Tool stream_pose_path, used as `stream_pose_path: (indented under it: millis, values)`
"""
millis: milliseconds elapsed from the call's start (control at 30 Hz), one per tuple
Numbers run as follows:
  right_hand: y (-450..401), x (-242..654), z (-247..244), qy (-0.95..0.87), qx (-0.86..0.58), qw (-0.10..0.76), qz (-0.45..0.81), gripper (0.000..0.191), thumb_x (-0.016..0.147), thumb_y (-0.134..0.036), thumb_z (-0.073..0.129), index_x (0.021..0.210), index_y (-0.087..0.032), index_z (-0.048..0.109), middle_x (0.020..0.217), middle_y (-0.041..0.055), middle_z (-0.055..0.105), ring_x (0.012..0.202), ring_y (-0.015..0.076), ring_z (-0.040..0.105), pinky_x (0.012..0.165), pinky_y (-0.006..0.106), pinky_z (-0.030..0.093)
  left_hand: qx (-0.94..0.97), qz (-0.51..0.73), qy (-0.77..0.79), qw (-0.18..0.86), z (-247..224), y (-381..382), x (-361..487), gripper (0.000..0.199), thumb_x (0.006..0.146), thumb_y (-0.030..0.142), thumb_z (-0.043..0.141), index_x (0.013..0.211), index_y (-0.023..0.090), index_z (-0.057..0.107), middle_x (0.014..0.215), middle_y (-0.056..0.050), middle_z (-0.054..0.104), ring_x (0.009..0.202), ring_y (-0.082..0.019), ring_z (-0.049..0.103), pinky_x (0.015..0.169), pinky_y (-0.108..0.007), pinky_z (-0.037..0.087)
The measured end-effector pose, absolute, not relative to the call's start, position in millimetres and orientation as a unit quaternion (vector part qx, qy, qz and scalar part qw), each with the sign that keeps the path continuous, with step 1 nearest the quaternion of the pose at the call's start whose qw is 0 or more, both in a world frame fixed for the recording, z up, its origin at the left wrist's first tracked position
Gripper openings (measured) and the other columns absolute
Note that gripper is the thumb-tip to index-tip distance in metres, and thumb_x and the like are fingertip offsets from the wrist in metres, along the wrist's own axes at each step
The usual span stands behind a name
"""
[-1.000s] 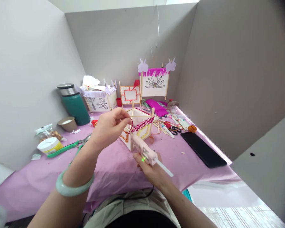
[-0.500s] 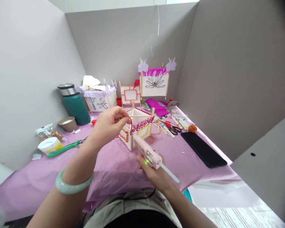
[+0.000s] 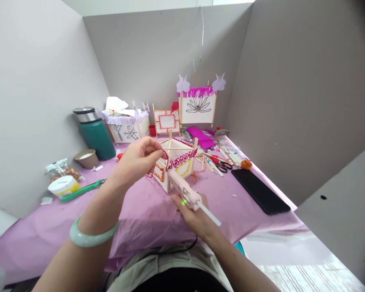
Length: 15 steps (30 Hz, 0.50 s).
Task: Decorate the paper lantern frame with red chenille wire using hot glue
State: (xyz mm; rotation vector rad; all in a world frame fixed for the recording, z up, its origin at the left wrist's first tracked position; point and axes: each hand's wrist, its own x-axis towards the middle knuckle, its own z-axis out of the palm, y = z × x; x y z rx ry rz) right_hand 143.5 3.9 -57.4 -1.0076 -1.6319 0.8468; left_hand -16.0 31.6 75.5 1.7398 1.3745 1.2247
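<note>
A small wooden-framed box (image 3: 165, 183) with white panels stands mid-table, with orange and yellow trim on its sides. Wavy magenta cord (image 3: 182, 159) runs along its upper right edge. My left hand (image 3: 141, 158), closed in a pinch at the box's near left, holds the loose end of this cord, which curves down to the near corner post. My right hand (image 3: 192, 213) is wrapped round a pale pink glue gun (image 3: 184, 190), its tip at that corner and a green light glowing on its side. A white glue stick (image 3: 209, 213) sticks out of its back.
At the left are a green bottle (image 3: 95, 136), a brown cup (image 3: 87, 159), a white tub (image 3: 63, 185) and green pliers (image 3: 82, 190). Scissors (image 3: 224, 165) and a black phone (image 3: 260, 190) lie right. Decorated lanterns (image 3: 197, 107) stand behind.
The glue gun and my right hand have moved slightly up and left, the tip closer to the cord at the corner. My left hand has shifted slightly left with the cord.
</note>
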Motion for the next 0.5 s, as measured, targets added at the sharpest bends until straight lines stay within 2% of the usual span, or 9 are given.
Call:
stream_pose_path:
  millis: [267, 367, 500]
  values:
    - [5, 144, -59, -0.680, -0.414, 0.500, 0.340, 0.027, 0.085, -0.040, 0.058, 0.066, -0.020, 0.061, 0.046, -0.0023, 0.052, 0.053, 0.0170, 0.059, 0.046, 0.022, 0.041, 0.642, 0.466, 0.517, 0.320, 76, 37, -20, 0.010, 0.077, 0.012, 0.057, 0.079, 0.018, 0.049, 0.046, 0.008, 0.056, 0.032, -0.006, 0.045, 0.032, -0.015, 0.028]
    - [5, 144, -61, -0.679, -0.414, 0.502, 0.339, 0.028, 0.084, -0.040, 0.058, 0.064, -0.020, 0.059, 0.047, -0.0021, 0.052, 0.053, 0.0170, 0.059, 0.046, 0.022, 0.040, 0.638, 0.474, 0.514, 0.321, 75, 40, -20, 0.010, 0.076, 0.011, 0.057, 0.079, 0.018, 0.050, 0.046, 0.007, 0.057, 0.035, -0.008, 0.051, 0.035, -0.016, 0.035]
    - [5, 144, -62, -0.679, -0.415, 0.504, 0.336, 0.029, 0.084, -0.040, 0.059, 0.062, -0.021, 0.056, 0.048, -0.0016, 0.054, 0.053, 0.0169, 0.059, 0.047, 0.022, 0.041, 0.614, 0.494, 0.514, 0.338, 75, 43, -17, 0.010, 0.075, 0.009, 0.058, 0.076, 0.016, 0.050, 0.056, 0.002, 0.064, 0.047, -0.010, 0.061, 0.044, -0.019, 0.047]
